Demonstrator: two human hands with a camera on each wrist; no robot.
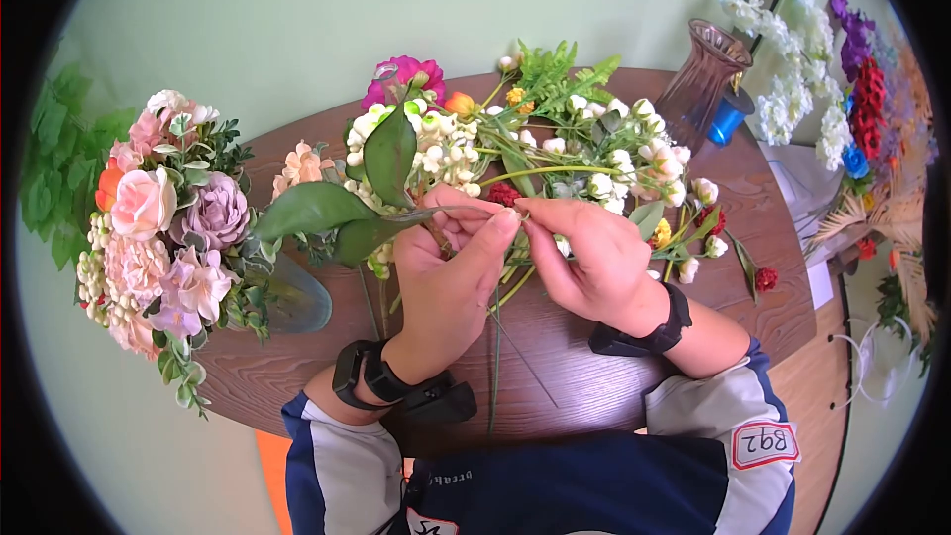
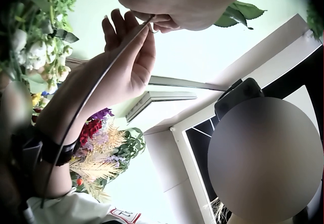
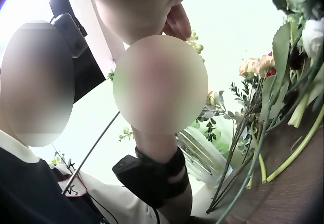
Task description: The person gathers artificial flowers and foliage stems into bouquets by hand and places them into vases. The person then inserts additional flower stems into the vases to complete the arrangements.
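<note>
Up in front of the body, my left hand (image 1: 446, 282) holds a sprig of large green leaves (image 1: 389, 156), which spreads out to the left. My right hand (image 1: 594, 258) meets it fingertip to fingertip, thumb and forefinger pinching at a thin stem (image 2: 96, 85). In the left wrist view this long, wire-like stem slants down from the joined fingertips past the right forearm. The sprig's leaves (image 2: 240, 14) also show there, beyond the left hand. Exactly where the stem meets the sprig is hidden by the fingers.
Behind the hands, white flowers (image 1: 604, 173) and other loose stems cover the brown table (image 1: 594, 376). A full bouquet (image 1: 144, 203) in a glass vase (image 1: 297, 297) stands left. A purple-tinted vase (image 1: 701, 79) and blue ribbon roll (image 1: 728, 121) are at the back right, near more flowers (image 1: 867, 109).
</note>
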